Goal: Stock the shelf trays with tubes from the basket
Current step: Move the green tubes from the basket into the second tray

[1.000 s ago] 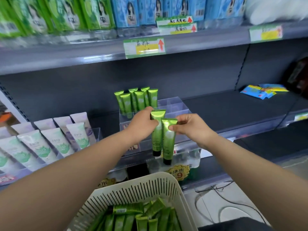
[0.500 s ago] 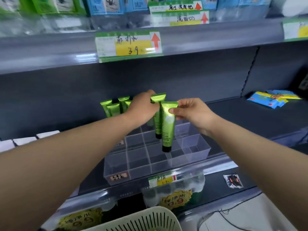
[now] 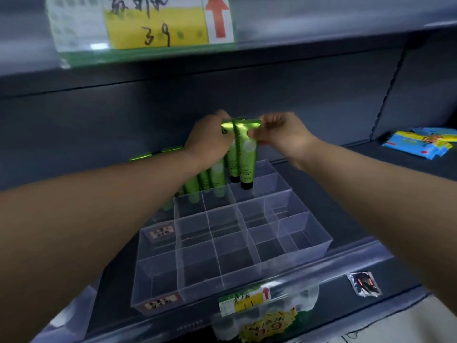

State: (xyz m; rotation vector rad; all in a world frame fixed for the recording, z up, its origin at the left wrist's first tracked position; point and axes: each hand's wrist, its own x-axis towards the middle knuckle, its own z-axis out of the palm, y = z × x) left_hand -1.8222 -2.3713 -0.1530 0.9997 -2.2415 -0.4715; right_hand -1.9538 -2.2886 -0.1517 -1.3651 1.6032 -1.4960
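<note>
The nearer green tube point(image 3: 245, 157) hangs upright with its black cap down, pinched just below its flat crimped end between the thumb and fingers of the right hand point(image 3: 280, 134). Pressed against its left side is a second green tube point(image 3: 232, 160), also cap down, with its crimped end gripped by the left hand point(image 3: 210, 138), whose fingers curl round it from behind. Both caps sit at about rim height over the back row of the clear divided tray point(image 3: 304, 233); whether either cap has entered a compartment cannot be told. Just to their left, under the left wrist, stocked green tubes point(image 3: 205, 180) stand in the tray's rear left compartments, partly hidden by the forearm. The tray rests on a dark grey shelf point(image 3: 371, 194) and carries a brown-and-white sticker point(image 3: 160, 302) on its front left wall. A small green-and-yellow price label point(image 3: 244, 302) with a red arrow is fixed to the shelf's front rail, and a clear bag with yellow print point(image 3: 267, 324) hangs below it. A foil sachet point(image 3: 364, 284) lies near the front edge to the right. Blue-and-yellow flat packets point(image 3: 420, 144) lie far right on the shelf, well apart from the tray. On the rail of the shelf above is a large price label point(image 3: 141, 23) with blurred handwriting.
</note>
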